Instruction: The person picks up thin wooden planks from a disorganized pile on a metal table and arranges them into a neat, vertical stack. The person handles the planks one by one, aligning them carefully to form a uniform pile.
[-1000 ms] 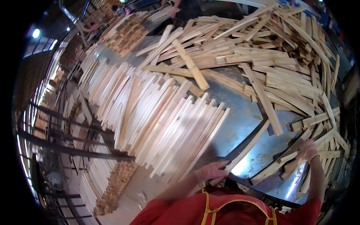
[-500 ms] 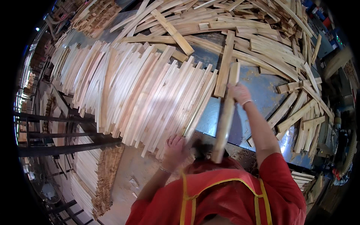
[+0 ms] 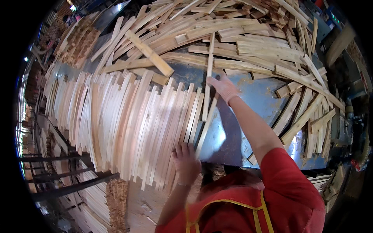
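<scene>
A row of pale wooden strips [image 3: 132,128] lies side by side on the metal table, left of centre. At the near ends of its rightmost strips, my left hand [image 3: 186,163] rests with fingers stretched out, gripping nothing. My right hand [image 3: 224,88] is closed at the side of a narrow wooden strip [image 3: 209,70], which stands on edge just right of the row. Partly under that hand, a second strip [image 3: 206,126] slants toward my left hand; its far end is hidden.
Loose wooden boards [image 3: 248,31] heap up across the far side. More short pieces [image 3: 307,116] lie at the right of the blue-grey metal table [image 3: 241,143]. Stacked strips [image 3: 116,206] stand at lower left, beside dark metal bars [image 3: 70,186].
My right hand has moved left, bringing the strip it held down beside the row. The strip lying on the table now stands on edge at my fingers. The view has shifted.
</scene>
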`<state>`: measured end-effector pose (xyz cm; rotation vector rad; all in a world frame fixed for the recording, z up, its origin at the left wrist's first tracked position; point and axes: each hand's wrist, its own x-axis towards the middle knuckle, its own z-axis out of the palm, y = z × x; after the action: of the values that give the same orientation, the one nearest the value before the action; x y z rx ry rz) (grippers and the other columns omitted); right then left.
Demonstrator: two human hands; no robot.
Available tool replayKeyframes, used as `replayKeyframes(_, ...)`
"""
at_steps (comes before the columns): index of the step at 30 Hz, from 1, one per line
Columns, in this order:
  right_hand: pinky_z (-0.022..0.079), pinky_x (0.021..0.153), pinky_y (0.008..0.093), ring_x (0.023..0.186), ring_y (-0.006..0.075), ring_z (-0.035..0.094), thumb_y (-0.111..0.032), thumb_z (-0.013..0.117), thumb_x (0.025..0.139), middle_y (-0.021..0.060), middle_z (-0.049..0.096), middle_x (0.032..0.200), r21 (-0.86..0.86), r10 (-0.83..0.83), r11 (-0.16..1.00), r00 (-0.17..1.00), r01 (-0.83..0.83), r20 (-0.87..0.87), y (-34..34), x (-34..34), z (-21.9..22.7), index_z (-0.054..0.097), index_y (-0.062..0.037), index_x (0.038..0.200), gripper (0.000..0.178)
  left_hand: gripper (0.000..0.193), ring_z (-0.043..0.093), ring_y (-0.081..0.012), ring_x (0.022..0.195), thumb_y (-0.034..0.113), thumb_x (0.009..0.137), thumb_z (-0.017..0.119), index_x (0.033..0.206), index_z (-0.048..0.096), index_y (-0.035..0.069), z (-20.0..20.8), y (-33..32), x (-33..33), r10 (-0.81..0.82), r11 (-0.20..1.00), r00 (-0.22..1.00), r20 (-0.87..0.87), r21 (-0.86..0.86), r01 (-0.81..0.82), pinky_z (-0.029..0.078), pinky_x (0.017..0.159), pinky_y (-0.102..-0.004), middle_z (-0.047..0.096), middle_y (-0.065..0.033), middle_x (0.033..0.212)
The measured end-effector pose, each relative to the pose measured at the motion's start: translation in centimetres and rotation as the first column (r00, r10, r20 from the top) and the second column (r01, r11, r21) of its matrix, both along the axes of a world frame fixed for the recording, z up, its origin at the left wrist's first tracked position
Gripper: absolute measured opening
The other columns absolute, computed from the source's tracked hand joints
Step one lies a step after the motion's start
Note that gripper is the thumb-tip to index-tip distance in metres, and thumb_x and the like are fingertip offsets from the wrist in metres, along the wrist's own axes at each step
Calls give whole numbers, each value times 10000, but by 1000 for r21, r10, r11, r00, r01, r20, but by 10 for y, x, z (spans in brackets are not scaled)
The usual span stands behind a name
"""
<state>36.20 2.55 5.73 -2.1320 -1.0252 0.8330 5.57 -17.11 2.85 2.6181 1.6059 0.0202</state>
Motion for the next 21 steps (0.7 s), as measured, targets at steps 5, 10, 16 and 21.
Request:
replayKeyframes(5,565,984,485,1097,410,737,-452,703,904,276,762,1178,4,165,986,979,-167,120,76,33,-69,713,44,1150,553,684,507,-439,1379,205,783,722,1416,546,18,7,6,11,-23,1000,1000,-3,5,23,388,1173,-618,548,-212,1421)
replayKeyframes(10,641,912,454,992,298,746,-118,675,906,172,762,1148,293,161,916,417,275,-895,22,55,-23,676,2,1319,430,663,506,-441,1395,155,806,693,1442,548,32,-7,-1,-18,-64,993,996,65,101,57,391,1172,-616,545,-204,1456)
replayKeyframes(16,581,952,384,1039,246,713,-117,692,895,121,747,1149,195,-7,904,468,381,-883,-150,72,15,667,3,1351,472,821,388,-395,1557,253,874,718,1642,451,139,23,16,19,-54,980,950,-308,-197,-8,343,1267,-571,414,-152,1691)
replayKeyframes(21,541,965,330,1083,192,674,-128,712,900,93,747,1148,190,-328,741,594,644,-734,-310,71,4,701,-16,1379,492,763,463,-388,1500,278,883,744,1597,518,134,28,25,-11,-206,967,971,-119,-178,183,375,1236,-550,506,-171,1613)
